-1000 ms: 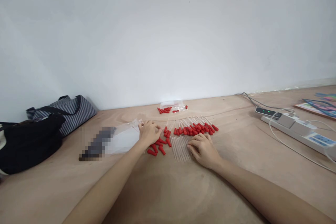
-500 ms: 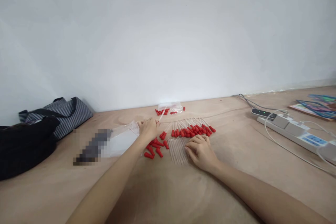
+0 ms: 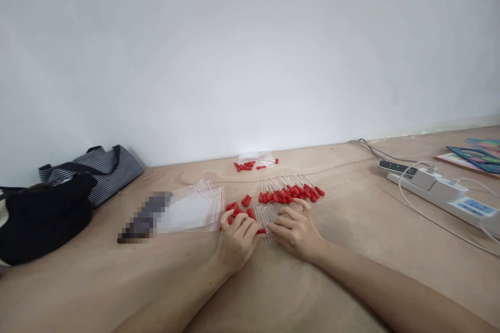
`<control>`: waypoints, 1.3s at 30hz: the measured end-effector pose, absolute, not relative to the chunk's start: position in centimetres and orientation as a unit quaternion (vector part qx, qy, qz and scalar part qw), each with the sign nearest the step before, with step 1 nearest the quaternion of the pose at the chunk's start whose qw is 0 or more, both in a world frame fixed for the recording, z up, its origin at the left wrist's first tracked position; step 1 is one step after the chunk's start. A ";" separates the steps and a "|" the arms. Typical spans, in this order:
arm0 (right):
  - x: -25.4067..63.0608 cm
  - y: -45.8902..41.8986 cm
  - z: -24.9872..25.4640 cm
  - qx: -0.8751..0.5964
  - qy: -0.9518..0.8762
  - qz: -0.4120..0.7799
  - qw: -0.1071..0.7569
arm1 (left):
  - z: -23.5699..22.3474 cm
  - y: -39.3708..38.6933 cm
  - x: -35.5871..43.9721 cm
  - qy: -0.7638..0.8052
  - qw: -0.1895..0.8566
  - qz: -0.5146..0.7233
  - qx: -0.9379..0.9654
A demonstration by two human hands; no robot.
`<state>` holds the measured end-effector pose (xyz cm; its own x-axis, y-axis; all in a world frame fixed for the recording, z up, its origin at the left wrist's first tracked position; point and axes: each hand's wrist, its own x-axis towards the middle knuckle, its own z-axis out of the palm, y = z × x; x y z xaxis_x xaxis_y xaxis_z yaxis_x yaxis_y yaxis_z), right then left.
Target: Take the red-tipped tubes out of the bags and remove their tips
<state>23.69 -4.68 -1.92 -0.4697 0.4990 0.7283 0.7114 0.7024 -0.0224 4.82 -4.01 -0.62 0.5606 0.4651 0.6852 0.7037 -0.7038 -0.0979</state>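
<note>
My left hand (image 3: 237, 242) is closed, pinching a red rubber bulb (image 3: 261, 231) that lies sideways at its fingertips. Right beside that bulb, the bent fingers of my right hand (image 3: 297, 234) close at the row of clear glass tubes (image 3: 266, 213); they seem to grip one tube, mostly hidden by the fingers. Loose red bulbs (image 3: 232, 206) are heaped behind my left hand and partly covered by it. Beyond both hands lies a fanned row of droppers (image 3: 287, 195), their red bulbs towards me and thin tubes pointing away.
Clear zip bags (image 3: 195, 205) lie at left beside a blurred dark patch. Another bag (image 3: 255, 157) with red bulbs sits near the wall. A striped bag (image 3: 105, 171) and black cloth (image 3: 47, 223) are far left; a power strip (image 3: 445, 192) with cables stands right.
My left hand has come back towards me from the far droppers, let go of a dropper there, and now holds a red bulb. My right hand stays over the glass tubes, its fingers shifted slightly.
</note>
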 end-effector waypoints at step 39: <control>25.6 -4.0 -1.0 -0.490 -0.829 -0.120 0.241 | 0.8 -3.3 2.6 -0.416 0.151 -0.365 -0.819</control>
